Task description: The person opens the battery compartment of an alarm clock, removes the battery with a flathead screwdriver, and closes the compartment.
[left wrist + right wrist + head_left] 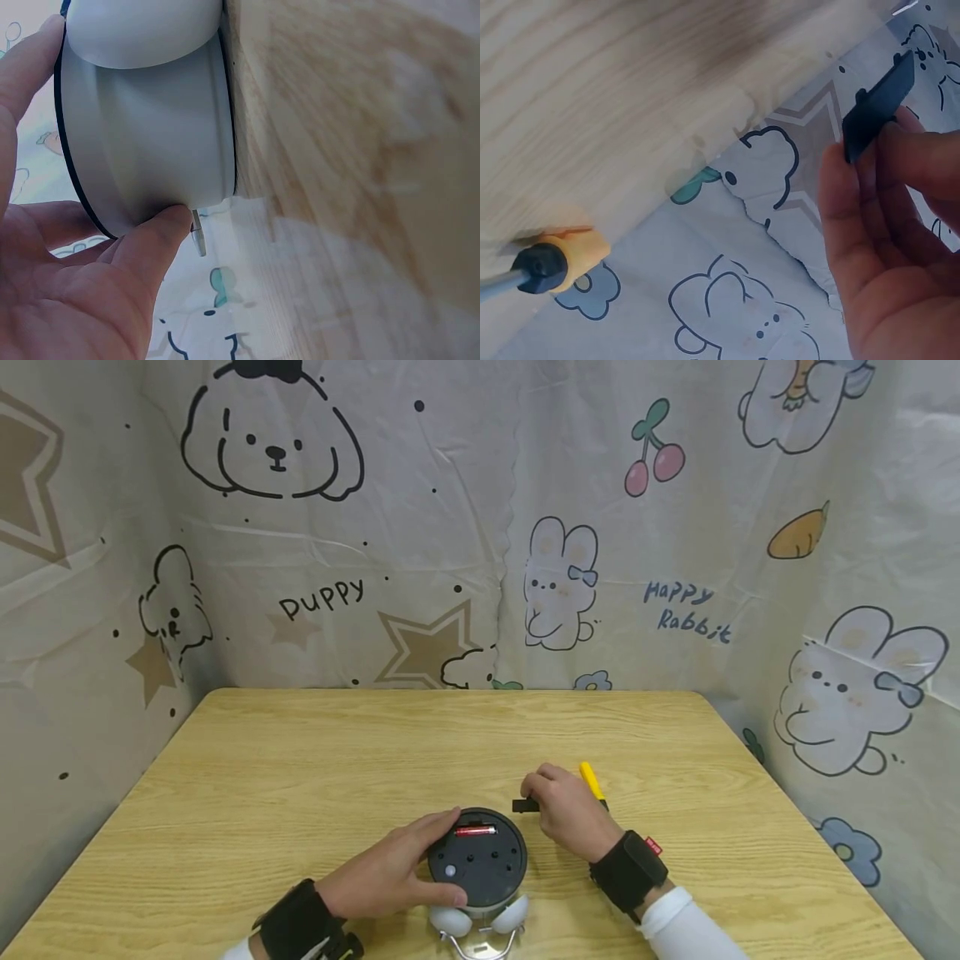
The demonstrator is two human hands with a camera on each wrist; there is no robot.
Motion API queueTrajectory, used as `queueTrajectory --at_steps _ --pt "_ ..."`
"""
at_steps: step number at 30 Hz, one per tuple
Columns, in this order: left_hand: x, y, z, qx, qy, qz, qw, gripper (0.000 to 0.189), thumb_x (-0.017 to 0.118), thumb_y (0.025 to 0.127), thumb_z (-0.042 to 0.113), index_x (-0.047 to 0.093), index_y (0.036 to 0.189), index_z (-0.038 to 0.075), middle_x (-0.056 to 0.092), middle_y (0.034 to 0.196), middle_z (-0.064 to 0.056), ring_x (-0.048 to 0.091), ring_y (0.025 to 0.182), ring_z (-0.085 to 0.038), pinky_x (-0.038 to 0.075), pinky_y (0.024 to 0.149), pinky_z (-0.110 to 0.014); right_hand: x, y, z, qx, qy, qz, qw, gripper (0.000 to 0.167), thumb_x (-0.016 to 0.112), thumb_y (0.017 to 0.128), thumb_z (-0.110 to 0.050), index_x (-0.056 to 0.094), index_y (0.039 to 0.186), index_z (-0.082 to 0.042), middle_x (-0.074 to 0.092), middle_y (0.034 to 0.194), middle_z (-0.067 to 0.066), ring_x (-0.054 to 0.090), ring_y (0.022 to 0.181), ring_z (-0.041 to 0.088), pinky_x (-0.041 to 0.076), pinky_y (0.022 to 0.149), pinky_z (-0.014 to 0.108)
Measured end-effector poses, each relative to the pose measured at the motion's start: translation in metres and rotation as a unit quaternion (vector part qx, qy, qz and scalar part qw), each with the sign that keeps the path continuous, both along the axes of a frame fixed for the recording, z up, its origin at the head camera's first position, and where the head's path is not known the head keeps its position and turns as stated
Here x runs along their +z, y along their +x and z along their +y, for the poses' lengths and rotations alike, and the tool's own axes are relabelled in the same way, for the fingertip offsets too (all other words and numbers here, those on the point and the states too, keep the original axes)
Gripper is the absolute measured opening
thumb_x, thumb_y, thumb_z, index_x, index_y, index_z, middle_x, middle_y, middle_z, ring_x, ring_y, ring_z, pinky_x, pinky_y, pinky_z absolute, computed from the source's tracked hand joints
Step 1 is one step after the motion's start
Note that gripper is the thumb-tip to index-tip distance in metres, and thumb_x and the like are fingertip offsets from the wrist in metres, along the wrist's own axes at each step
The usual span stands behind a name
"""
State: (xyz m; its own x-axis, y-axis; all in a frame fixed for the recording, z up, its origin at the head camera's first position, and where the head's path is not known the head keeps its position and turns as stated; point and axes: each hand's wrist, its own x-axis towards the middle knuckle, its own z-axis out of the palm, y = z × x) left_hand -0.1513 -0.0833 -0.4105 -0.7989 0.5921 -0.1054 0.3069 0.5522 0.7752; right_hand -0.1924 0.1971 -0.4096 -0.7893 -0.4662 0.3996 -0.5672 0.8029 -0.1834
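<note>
A twin-bell alarm clock (491, 872) lies face down on the table, its black back upward and its white bells toward me. A red battery (476, 831) sits in the uncovered slot near the back's far edge. My left hand (390, 868) grips the clock from its left side, thumb on the near part and fingers round the far rim. The left wrist view shows the clock's white side wall (150, 142) between those fingers. Right of the clock, my right hand (573, 810) pinches a small black battery cover (879, 105) between thumb and fingers, held above the table.
A screwdriver with a yellow and black handle (591, 781) lies just beyond my right hand, partly hidden by it. The wooden table (337, 752) ends at a printed cloth (450, 527) hanging along the back and sides.
</note>
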Motion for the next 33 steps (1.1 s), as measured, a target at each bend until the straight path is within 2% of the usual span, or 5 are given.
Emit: queueTrajectory --at_steps 6,14,22,33 --pt "0.0 -0.001 0.0 0.001 -0.005 0.0 1.0 0.105 0.08 0.084 0.058 0.031 0.164 0.011 0.039 0.166 -0.015 0.042 0.152 -0.038 0.041 0.12 -0.06 -0.003 -0.003 0.002 -0.009 0.026 -0.04 0.9988 0.023 0.069 0.086 0.013 0.074 0.093 -0.008 0.066 0.087 0.002 0.058 0.076 0.01 0.058 0.069 0.022" --pt "0.0 -0.002 -0.001 0.002 -0.004 0.001 1.0 0.106 0.08 0.084 0.059 0.03 0.164 0.012 0.038 0.166 -0.015 0.04 0.153 -0.038 0.041 0.12 -0.061 -0.009 -0.007 0.004 -0.009 0.053 -0.062 0.9966 0.022 0.069 0.086 0.012 0.073 0.091 -0.009 0.064 0.084 0.001 0.056 0.073 0.01 0.054 0.065 0.023" --pt "0.0 -0.001 -0.001 0.001 -0.002 -0.006 1.0 0.105 0.08 0.084 0.056 0.029 0.164 0.012 0.037 0.167 -0.014 0.04 0.153 -0.038 0.04 0.12 -0.061 -0.011 -0.008 0.005 -0.028 0.052 -0.115 0.9916 0.02 0.072 0.087 0.008 0.074 0.093 -0.011 0.065 0.086 0.002 0.054 0.073 0.01 0.053 0.066 0.024" --pt "-0.001 -0.001 -0.002 0.002 -0.008 0.001 1.0 0.106 0.079 0.084 0.06 0.03 0.164 0.011 0.037 0.167 -0.015 0.04 0.153 -0.039 0.041 0.12 -0.062 -0.013 -0.009 0.005 -0.035 0.046 -0.131 0.9897 0.017 0.068 0.092 0.006 0.075 0.093 -0.009 0.066 0.086 0.002 0.055 0.075 0.011 0.056 0.069 0.026"
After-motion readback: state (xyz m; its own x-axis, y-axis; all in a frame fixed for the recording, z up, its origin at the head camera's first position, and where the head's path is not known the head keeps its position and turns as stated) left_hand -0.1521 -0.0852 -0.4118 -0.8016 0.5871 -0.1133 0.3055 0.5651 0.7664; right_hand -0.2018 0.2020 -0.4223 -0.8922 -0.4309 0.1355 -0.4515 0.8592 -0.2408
